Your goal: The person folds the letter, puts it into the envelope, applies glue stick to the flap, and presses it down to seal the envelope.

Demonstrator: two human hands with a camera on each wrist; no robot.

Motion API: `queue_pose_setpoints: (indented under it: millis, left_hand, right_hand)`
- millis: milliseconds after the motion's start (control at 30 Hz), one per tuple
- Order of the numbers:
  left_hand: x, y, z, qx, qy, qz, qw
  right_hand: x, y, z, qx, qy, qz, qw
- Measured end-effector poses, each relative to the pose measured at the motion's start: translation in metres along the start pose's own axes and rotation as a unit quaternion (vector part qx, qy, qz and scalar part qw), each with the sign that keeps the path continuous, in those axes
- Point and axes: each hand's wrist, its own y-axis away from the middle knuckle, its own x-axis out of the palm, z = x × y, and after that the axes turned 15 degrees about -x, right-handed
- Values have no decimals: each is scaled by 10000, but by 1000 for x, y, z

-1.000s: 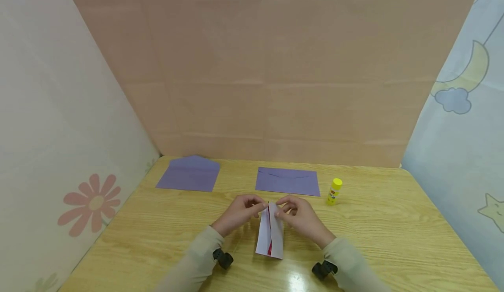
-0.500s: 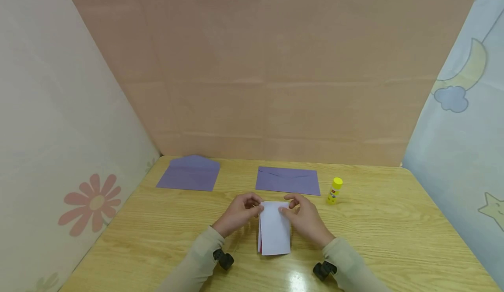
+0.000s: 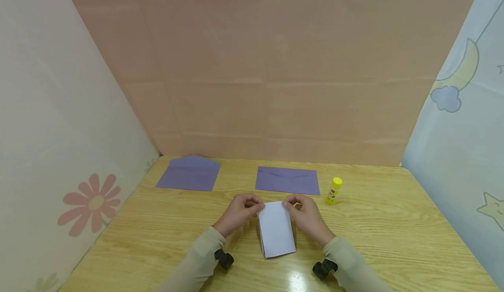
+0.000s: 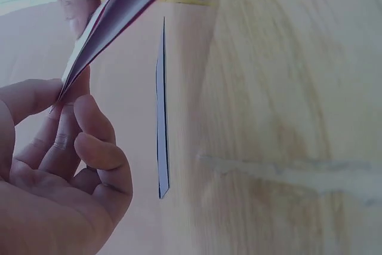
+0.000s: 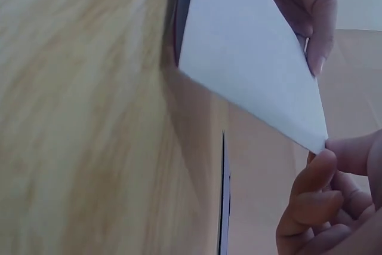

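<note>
A folded white card (image 3: 277,231) is held up by its top edge, its white face toward me in the head view. My left hand (image 3: 239,213) pinches the top left corner between thumb and fingers. At the top right corner, my right hand (image 3: 307,218) has a similar pinch. In the left wrist view, the card (image 4: 128,16) appears nearly edge-on, its layers a little apart with red along the edges. The right wrist view shows the card's broad white face (image 5: 250,58), the right thumb and fingers gripping one corner. The card's inside is mostly hidden.
Behind the hands, a purple envelope (image 3: 289,181) lies with its flap folded down. Another purple envelope (image 3: 189,179) at the back left has its flap raised. A yellow glue stick (image 3: 334,191) stands upright on the wooden table (image 3: 378,213). A tan sheet (image 3: 260,86) rises behind the table.
The card has turned from narrow, with a red strip showing between its leaves, to its broad white face toward me. My right hand has shifted slightly right; the left has hardly moved.
</note>
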Motion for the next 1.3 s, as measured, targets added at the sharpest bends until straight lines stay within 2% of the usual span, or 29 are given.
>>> queue_pose_setpoints:
  millis: [200, 467, 667, 833, 967, 1100, 1300]
  left_hand:
    - [1, 1, -2, 6, -225, -41, 9997]
    - [6, 0, -4, 128, -624, -52, 9980]
    - [7, -1, -4, 88, -602, -209, 9979]
    - [7, 0, -4, 125, -240, -358, 9990]
    - [4, 2, -3, 145, -302, -237, 9992]
    - [2, 2, -5, 185, -681, 59, 9975]
    - [10, 1, -9, 358, -707, 178, 9967]
  right_hand:
    - [-3, 0, 4, -298, 58, 170, 9994]
    - [-3, 0, 7, -443, 245, 269, 9984]
    - [-2, -1, 3, -129, -102, 161, 9997]
    - [-5, -3, -1, -1, -121, 252, 9996]
    - [-7, -2, -3, -256, 234, 558, 9978]
    - [-8, -2, -4, -577, 500, 789, 9940]
    - [-3, -1, -3, -1212, 628, 1238, 9829]
